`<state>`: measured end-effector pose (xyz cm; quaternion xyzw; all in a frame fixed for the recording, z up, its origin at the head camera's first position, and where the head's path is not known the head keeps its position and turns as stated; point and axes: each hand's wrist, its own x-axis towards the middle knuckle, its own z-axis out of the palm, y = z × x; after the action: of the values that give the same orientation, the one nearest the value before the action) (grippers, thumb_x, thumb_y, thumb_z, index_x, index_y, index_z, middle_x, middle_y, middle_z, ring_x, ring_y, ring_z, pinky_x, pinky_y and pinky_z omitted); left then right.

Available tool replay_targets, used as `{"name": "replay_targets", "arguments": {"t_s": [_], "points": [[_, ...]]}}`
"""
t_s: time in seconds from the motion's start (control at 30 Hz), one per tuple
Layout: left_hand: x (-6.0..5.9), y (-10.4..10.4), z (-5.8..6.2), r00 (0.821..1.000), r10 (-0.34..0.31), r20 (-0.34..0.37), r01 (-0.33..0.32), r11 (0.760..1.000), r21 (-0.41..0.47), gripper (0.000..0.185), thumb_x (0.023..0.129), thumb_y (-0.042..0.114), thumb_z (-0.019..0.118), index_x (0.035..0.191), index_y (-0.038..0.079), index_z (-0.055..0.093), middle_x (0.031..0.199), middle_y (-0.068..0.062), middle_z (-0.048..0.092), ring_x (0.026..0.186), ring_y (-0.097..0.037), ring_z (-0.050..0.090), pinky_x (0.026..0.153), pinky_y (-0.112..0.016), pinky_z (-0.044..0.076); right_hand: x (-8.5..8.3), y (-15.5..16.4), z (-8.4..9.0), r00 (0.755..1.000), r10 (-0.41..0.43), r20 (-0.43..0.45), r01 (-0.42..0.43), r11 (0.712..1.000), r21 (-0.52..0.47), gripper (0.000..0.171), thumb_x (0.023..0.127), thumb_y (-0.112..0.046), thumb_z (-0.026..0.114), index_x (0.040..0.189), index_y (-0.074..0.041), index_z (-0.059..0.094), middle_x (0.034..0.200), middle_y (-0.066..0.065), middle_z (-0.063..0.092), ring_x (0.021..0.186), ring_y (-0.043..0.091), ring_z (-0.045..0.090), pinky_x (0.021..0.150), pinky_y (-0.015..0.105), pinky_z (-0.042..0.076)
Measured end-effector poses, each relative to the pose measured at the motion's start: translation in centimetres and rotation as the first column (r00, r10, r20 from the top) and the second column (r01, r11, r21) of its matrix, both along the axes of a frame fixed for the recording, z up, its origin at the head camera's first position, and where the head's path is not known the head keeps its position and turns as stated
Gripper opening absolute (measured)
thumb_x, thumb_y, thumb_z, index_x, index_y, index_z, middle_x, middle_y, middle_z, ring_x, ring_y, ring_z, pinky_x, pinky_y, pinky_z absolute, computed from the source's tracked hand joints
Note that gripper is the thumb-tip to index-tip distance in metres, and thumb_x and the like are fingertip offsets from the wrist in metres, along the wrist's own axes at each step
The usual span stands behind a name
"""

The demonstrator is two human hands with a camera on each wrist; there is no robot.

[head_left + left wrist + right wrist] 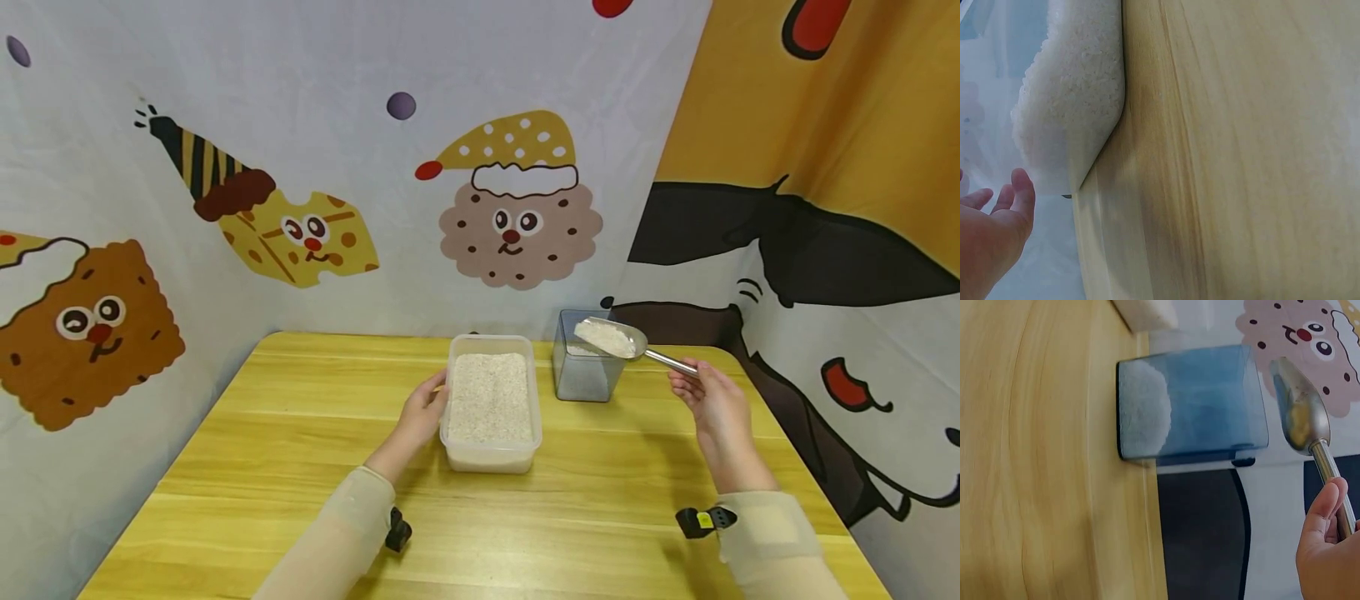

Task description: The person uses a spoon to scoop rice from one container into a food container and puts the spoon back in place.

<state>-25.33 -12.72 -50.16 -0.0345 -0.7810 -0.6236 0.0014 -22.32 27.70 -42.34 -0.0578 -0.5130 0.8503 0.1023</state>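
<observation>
A metal scoop [636, 340] heaped with white rice [606, 336] is held by its handle in my right hand [716, 408], over the mouth of a blue-grey see-through square container [588, 379]. That container has rice in its lower part, as the right wrist view shows. Left of it stands a clear plastic box [491, 458], filled with rice [491, 398] almost up to the rim. My left hand [422, 412] is at the box's left side, its loosely bent fingers [1022, 187] right by the wall.
Both containers stand near the back of a wooden table [315, 417]. Behind it hangs a cloth [337, 67] printed with cartoon figures, continuing round both sides. A small black camera [397, 529] is worn on the left wrist, another [705, 522] on the right.
</observation>
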Motion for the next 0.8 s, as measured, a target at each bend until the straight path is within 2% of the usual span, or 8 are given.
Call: {"name": "replay_targets", "arguments": {"t_s": [0.17,0.6,0.8], "points": [[0.0,0.0,0.1,1.000,0.000,-0.002,0.000,1.000,0.011,0.045,0.101,0.019,0.045,0.144,0.006,0.039,0.141,-0.013,0.047,0.121,-0.033,0.052,0.094,-0.044,0.050,0.2,0.8,-0.2,0.999,-0.032,0.009,0.032,0.999,-0.013,0.024,0.097,-0.023,0.051,0.095,-0.006,0.068,0.080,0.006,0.071,0.074,0.014,0.068,0.067,0.021,0.057],[-0.1,0.0,-0.1,0.999,-0.024,-0.032,0.025,1.000,0.008,0.045,0.102,0.016,0.043,0.144,0.003,0.038,0.142,-0.017,0.045,0.121,-0.036,0.052,0.093,-0.045,0.051,0.5,2.1,0.1,0.993,-0.112,0.046,0.109,0.993,0.051,0.023,0.094,-0.027,0.055,0.096,-0.007,0.067,0.081,0.004,0.070,0.073,0.013,0.068,0.067,0.021,0.057],[-0.2,0.0,-0.2,1.000,-0.012,-0.027,0.012,1.000,0.014,0.044,0.101,0.016,0.044,0.143,0.003,0.040,0.141,-0.016,0.047,0.120,-0.034,0.053,0.092,-0.044,0.052,0.3,2.4,0.4,0.988,-0.149,0.045,0.145,0.985,0.093,0.024,0.094,-0.028,0.055,0.096,-0.007,0.066,0.080,0.004,0.070,0.072,0.012,0.067,0.067,0.020,0.057]]}}
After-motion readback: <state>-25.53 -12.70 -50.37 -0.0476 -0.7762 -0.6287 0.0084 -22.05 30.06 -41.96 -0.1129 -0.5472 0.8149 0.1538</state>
